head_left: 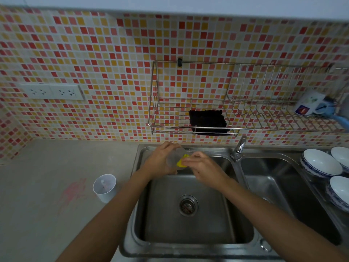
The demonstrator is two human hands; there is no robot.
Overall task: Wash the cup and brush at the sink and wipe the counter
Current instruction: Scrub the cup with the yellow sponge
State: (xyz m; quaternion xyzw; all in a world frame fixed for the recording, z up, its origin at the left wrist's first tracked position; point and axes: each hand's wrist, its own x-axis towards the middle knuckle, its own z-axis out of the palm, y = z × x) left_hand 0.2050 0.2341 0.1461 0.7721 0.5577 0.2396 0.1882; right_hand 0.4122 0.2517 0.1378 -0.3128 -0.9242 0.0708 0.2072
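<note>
**Slippery cup over a steel basin, and a stain not yet wiped**

The desk (56, 167) runs across the left of the view, and at about 8 o'clock it carries a pink smear (73, 191) with a white cup (104, 188) standing just beside it. Wiping appears not yet done; the risk I see is a sweep of cloth or an elbow knocking that upright cup over, since the left forearm passes close by it.

The sink (188, 248) fills the lower centre, its left basin bare but for the drain strainer (188, 205). No water shows from the tap (239, 148) at 1 o'clock, so suds may stay on unless rinsing follows.

At 3 o'clock white bowls (321, 163) sit by the right basin, well apart from the hands, yet splashing could reach them.

Above, at 12 o'clock, the wire rack (170, 127) holds a dark cloth (207, 121), a likely wiper.

Over the far edge of the left basin, the left hand (160, 161) has its fingers closed around a clear cup (174, 156), tilted on its side. The right hand (204, 167) pinches a yellow sponge (182, 161) against the cup's mouth. Soap could make the clear cup slip and drop into the basin. I cannot pick out the brush with any certainty.
</note>
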